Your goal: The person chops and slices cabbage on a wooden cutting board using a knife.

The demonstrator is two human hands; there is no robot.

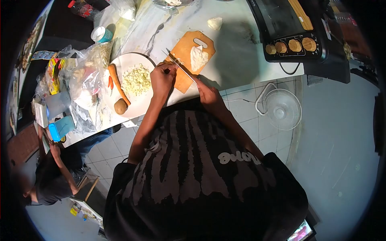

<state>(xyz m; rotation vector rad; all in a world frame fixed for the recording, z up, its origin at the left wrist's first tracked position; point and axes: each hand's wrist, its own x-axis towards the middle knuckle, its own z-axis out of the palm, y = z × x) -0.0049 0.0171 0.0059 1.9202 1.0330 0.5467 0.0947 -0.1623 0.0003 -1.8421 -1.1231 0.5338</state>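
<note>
My right hand is wrapped round the handle of a knife, whose blade slants up and left over the wooden cutting board. Close to the blade, at the board's left edge, my left hand has its fingers pinched together; what they hold is too small to make out. A few small pieces lie beside the blade. On the board's right part rests a pale white piece of food. Left of my left hand, a white plate bears chopped pale green bits, a carrot, red chillies and a round brown item.
Another white piece lies beyond the board. A black appliance with wooden knobs stands right. Plastic bags, a cup and a bottle are at left. A co-worker sits lower left; a fan stands right.
</note>
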